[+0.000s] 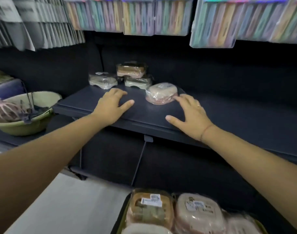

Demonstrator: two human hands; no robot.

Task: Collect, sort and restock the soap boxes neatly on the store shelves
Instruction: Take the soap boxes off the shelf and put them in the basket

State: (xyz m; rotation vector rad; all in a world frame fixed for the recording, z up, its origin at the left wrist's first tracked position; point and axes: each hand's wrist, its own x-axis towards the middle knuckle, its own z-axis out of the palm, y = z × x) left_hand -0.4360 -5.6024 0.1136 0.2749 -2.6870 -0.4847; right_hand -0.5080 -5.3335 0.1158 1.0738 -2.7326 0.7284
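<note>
Four soap boxes on the shelf already; several more boxes in the container below; left hand and right hand splay-fingered, gripping nothing.

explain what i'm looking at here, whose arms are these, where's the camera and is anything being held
There is no machine: one camera on a person's head looks down at their own two bare arms. Both hands are open and hold nothing. The left hand rests on the dark shelf; the right hand reaches its fingertips to a wrapped soap box, seemingly touching the wrap. Three more boxes sit at the back, one stacked on another. Further wrapped boxes wait in a container at the bottom edge. A green basin stands to the left.
</note>
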